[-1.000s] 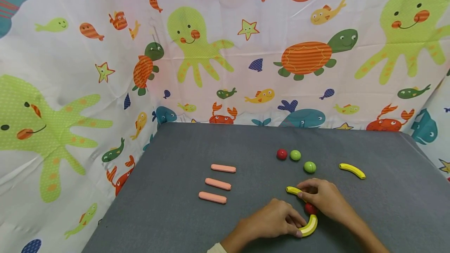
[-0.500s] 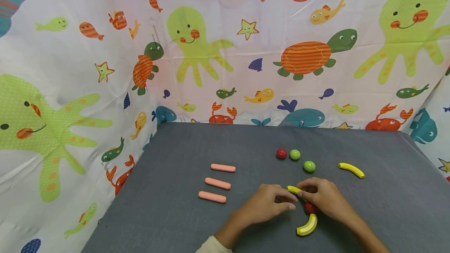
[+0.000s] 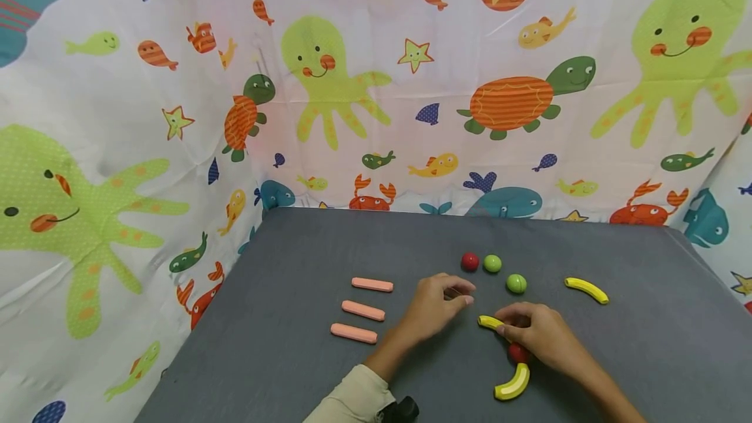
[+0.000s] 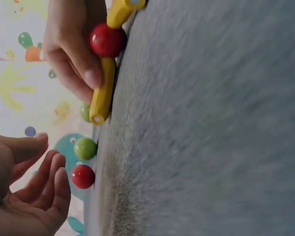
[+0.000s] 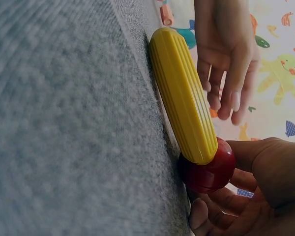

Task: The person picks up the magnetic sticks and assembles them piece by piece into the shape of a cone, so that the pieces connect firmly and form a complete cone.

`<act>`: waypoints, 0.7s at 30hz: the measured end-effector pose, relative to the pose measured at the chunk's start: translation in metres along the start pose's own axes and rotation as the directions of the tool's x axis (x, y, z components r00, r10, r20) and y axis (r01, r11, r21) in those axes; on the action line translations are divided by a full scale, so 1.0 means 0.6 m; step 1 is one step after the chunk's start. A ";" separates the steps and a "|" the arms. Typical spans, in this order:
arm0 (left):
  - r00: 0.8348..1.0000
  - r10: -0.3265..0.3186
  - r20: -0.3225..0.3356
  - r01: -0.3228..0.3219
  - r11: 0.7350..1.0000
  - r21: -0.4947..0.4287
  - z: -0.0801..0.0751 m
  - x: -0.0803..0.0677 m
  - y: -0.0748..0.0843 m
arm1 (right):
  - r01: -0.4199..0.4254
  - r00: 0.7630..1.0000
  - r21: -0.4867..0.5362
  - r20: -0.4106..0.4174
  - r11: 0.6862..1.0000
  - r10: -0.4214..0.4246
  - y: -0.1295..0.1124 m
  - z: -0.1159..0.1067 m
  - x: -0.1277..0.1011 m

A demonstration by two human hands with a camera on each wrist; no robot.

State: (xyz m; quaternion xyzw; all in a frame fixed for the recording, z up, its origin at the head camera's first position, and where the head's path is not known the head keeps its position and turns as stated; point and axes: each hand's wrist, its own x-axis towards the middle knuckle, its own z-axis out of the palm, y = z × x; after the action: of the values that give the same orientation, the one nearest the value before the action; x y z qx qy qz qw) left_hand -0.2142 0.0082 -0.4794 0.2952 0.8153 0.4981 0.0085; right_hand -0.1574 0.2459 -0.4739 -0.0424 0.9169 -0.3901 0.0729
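In the head view, the right hand (image 3: 537, 331) pinches the middle banana (image 3: 489, 322), while the left hand (image 3: 437, 309), fingers loosely parted, hovers near the far red ball (image 3: 469, 262). The left wrist view shows the near red ball (image 4: 108, 40) between two bananas, touching both. In the right wrist view, the near banana (image 5: 184, 96) meets that ball on the grey cloth (image 5: 83, 118).

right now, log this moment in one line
left hand: empty, near rear red ball; right hand: pinches toy banana; front red ball: between that banana and nearer toy banana
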 end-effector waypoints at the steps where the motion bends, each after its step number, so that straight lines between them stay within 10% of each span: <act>1: 1.000 -0.005 -0.014 0.005 1.000 0.002 0.000 0.006 -0.002 | 0.000 1.000 0.000 -0.003 1.000 0.000 0.001 0.000 0.000; 21: 0.976 -0.193 -0.099 0.208 0.961 0.181 0.028 0.117 -0.026 | 0.015 1.000 0.018 -0.012 1.000 -0.015 0.003 0.001 -0.003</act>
State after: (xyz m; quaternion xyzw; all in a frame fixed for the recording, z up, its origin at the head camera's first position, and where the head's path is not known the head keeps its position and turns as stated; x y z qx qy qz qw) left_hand -0.2746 0.0510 -0.4811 0.1903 0.8846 0.4257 -0.0021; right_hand -0.1556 0.2469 -0.4751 -0.0462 0.9133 -0.3994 0.0648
